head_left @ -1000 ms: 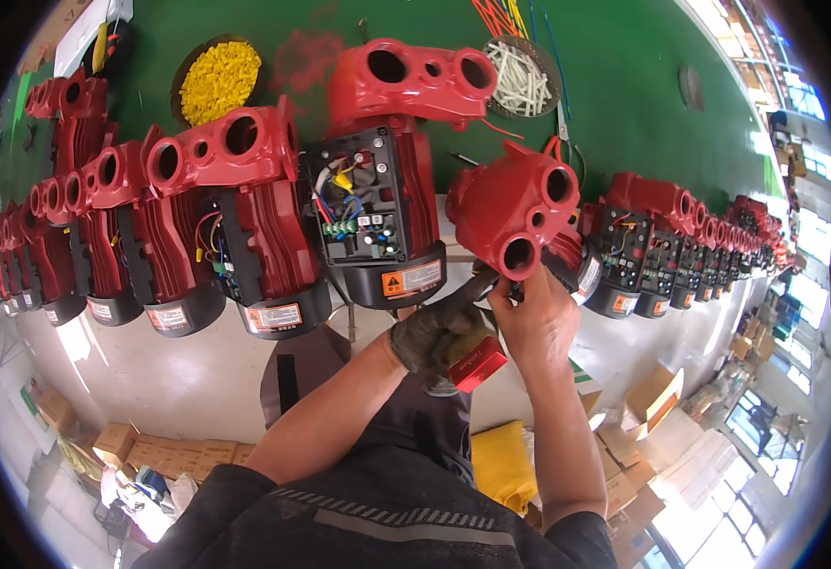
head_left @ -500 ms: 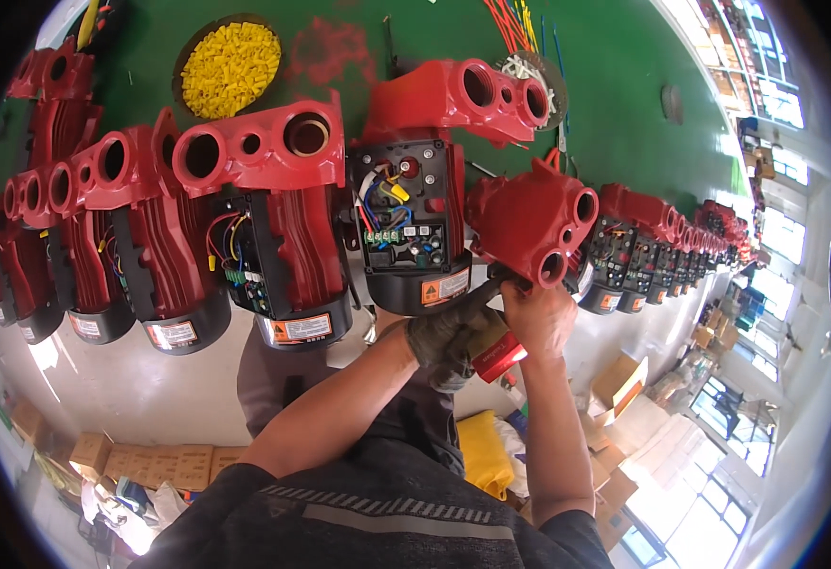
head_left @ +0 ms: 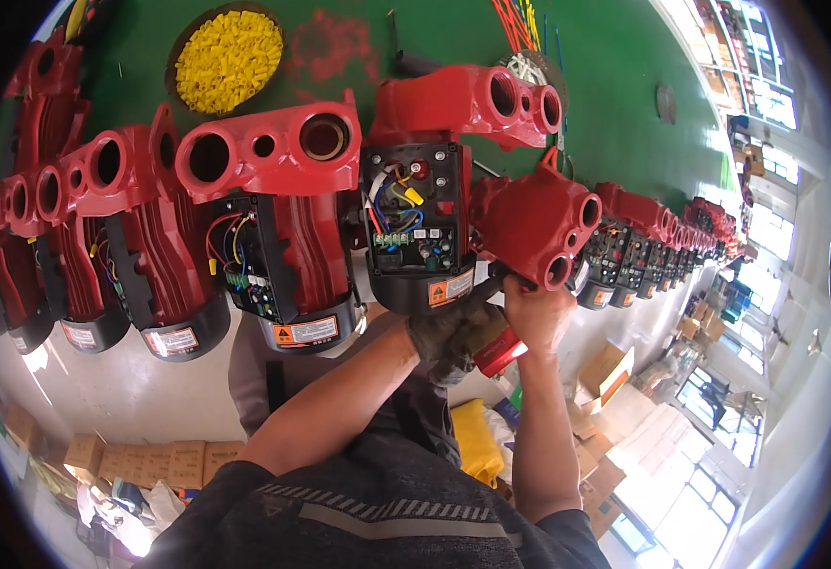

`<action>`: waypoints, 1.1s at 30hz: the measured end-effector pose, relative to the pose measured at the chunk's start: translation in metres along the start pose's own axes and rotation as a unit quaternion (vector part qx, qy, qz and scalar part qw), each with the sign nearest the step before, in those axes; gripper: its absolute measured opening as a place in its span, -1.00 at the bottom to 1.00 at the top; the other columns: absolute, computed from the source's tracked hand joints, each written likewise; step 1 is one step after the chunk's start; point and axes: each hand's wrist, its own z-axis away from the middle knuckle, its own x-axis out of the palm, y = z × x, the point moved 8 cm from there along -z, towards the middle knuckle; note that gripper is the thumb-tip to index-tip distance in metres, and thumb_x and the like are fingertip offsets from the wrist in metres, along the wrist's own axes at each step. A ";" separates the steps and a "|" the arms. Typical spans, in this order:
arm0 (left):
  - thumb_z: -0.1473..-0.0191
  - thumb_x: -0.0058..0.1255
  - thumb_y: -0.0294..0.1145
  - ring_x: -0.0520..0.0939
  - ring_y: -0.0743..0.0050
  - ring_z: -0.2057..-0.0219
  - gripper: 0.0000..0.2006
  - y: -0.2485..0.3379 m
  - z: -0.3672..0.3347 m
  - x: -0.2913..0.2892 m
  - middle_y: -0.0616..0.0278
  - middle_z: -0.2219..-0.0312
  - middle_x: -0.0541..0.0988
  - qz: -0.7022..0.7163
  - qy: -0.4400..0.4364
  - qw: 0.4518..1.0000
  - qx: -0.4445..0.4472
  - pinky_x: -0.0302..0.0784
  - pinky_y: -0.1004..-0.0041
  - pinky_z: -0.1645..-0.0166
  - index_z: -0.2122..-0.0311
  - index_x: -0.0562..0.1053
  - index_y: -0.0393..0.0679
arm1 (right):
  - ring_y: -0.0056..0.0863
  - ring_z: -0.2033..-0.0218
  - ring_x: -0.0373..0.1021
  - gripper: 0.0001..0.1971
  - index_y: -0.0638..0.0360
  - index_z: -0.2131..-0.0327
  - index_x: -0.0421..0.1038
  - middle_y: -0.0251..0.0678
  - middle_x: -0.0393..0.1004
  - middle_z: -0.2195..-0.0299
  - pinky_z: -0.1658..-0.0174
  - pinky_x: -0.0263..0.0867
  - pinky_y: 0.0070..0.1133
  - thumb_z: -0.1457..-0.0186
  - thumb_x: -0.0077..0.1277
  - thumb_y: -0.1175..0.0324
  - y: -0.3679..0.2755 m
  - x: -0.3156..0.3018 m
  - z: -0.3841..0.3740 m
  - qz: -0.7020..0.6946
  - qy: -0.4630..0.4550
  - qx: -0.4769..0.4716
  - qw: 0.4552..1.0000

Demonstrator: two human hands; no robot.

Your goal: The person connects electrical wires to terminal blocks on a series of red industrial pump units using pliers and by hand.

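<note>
Both of my hands meet below the tilted red cast housing [head_left: 536, 220] of a motor unit, right of the middle. My left hand [head_left: 446, 339], in a dark glove, is closed, its fingers curled under the housing's lower edge. My bare right hand [head_left: 539, 315] is closed too, fingers bent just below the housing's lower round opening. Between the hands a shiny red, block-shaped object [head_left: 500, 353] sticks out; its kind and which hand grips it are hidden. Just left stands another motor unit with an open black wiring box [head_left: 415, 213], showing coloured wires and a yellow wire connector [head_left: 413, 195].
More red motor units [head_left: 268, 152] line the green bench [head_left: 615, 95] to the left and right. On it stand a round tray of yellow connectors [head_left: 228, 62] and a bowl of white parts [head_left: 526, 69]. Cardboard boxes [head_left: 155, 462] and a yellow sack [head_left: 477, 441] lie below.
The view has shifted slightly, so the nearby motor units sit a little further right. My hands keep nearly the same hold below the tilted housing.
</note>
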 end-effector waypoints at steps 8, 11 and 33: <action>-0.04 -0.14 -0.52 0.25 0.57 0.78 -0.21 0.009 0.013 0.033 0.28 0.73 0.30 0.012 -0.130 0.991 -0.033 0.22 0.55 0.67 -0.41 0.05 0.24 | -0.42 0.65 0.44 -0.88 0.30 0.50 0.48 -0.16 0.50 0.65 0.49 0.35 -0.45 0.04 0.07 0.42 0.062 -0.102 -0.006 0.060 0.019 0.123 0.990; -0.01 -0.16 -0.54 0.25 0.57 0.78 -0.18 0.003 0.006 0.027 0.28 0.74 0.30 0.001 -0.125 0.992 -0.031 0.22 0.55 0.67 -0.42 0.02 0.21 | -0.50 0.66 0.33 -0.80 0.38 0.49 0.50 -0.13 0.42 0.69 0.49 0.26 -0.50 -0.03 0.03 0.39 0.084 -0.118 0.012 0.070 -0.112 0.184 0.974; -0.09 0.03 -0.44 0.32 0.61 0.69 -0.22 -0.004 0.001 0.017 0.29 0.67 0.38 0.024 -0.159 0.987 0.014 0.22 0.57 0.56 -0.42 0.03 0.03 | -0.18 0.52 0.50 -0.63 0.09 0.13 0.42 -0.21 0.52 0.37 0.48 0.43 -0.38 0.08 0.23 0.45 -0.001 -0.010 0.004 0.007 -0.084 -0.121 0.989</action>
